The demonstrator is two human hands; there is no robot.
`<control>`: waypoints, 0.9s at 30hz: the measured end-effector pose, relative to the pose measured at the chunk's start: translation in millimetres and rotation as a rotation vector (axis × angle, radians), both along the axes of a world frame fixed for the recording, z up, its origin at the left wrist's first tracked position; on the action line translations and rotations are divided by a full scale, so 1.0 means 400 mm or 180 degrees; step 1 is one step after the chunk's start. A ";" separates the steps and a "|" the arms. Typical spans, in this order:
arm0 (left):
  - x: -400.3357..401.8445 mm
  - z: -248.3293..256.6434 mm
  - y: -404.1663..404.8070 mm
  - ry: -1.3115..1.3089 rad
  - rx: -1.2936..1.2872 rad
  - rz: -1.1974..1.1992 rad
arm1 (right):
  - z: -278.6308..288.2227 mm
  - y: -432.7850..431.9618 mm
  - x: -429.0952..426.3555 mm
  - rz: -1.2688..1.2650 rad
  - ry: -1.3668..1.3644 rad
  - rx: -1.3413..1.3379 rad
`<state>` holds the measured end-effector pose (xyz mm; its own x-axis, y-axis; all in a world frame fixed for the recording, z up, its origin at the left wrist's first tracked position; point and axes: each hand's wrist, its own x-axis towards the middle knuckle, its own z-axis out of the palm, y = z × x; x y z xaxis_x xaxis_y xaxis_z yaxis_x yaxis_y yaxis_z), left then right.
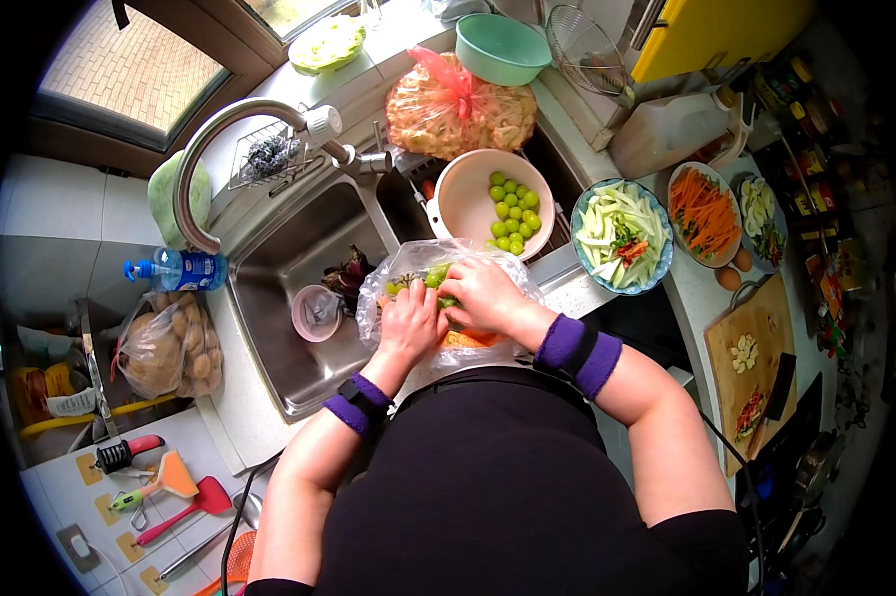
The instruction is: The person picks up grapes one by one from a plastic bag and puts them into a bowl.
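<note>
A clear plastic bag (518, 281) lies open at the sink's front edge, with a bunch of green grapes (436, 276) and something orange (468, 340) inside. My left hand (409, 322) reaches into the bag and holds the bunch near its stem. Close against it, my right hand (492, 296) curls over the grapes; its fingertips are partly hidden, so what they grip does not show. Just beyond the bag, a pale pink bowl (459, 190) contains several loose green grapes (515, 212).
Left of the bag, the steel sink (284, 238) contains a small pink cup (317, 313) and dark purple leaves (349, 276) under a curved faucet (187, 171). A red-tied bag (459, 112) stands behind the bowl. Rightward are plates of cut vegetables (620, 223) and a cutting board (753, 328) with a knife (779, 391).
</note>
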<state>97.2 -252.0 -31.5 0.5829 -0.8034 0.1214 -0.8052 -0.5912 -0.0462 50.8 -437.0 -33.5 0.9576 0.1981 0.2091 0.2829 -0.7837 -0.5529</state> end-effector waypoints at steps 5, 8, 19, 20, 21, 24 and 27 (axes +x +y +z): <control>0.002 -0.017 0.001 0.0090 -0.0045 0.0213 | 0.000 0.012 -0.004 -0.0039 0.0178 -0.0202; 0.003 -0.029 -0.001 0.0241 -0.0132 0.0458 | -0.003 0.019 -0.002 -0.0077 0.0182 -0.0224; -0.001 0.032 -0.010 0.0917 -0.0121 0.1042 | -0.032 0.057 0.007 -0.0296 -0.0314 -0.0468; 0.000 0.039 -0.012 0.1048 -0.0099 0.1169 | -0.033 0.056 0.006 -0.0279 -0.0347 -0.0469; 0.001 0.045 -0.015 0.1180 -0.0077 0.1295 | -0.035 0.056 0.006 -0.0263 -0.0386 -0.0446; 0.016 0.055 -0.032 0.1448 0.0346 0.1589 | -0.035 0.053 0.003 -0.0216 -0.0448 -0.0404; 0.022 0.041 -0.029 0.1419 0.0419 0.1495 | -0.026 0.053 0.001 -0.0203 -0.0306 -0.0480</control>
<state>106.0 -263.7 -15.1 0.8467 -0.4431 -0.2946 -0.4218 -0.8964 0.1362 51.1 -415.9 -43.9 0.9462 0.1738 0.2729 0.2760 -0.8737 -0.4006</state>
